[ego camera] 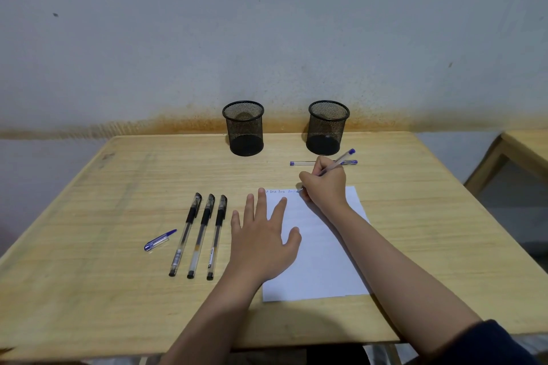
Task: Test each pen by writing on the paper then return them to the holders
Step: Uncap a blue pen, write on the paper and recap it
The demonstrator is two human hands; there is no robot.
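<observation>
Gripping a blue pen (341,160) in closed fingers, the right hand (324,184) sits at the top edge of the paper (320,261), its tip hidden under the hand beside a short line of handwriting (280,191). The left hand (264,241) lies flat with fingers spread wide, holding nothing, half on the paper's left edge. Left of the paper three black pens (201,234) lie side by side, and farther left a loose blue cap (160,240). Beyond the paper another blue pen (308,163) lies partly behind the right hand, near two empty black mesh holders (244,127) (327,127) against the wall (267,24). All rest on a wooden table (103,275).
</observation>
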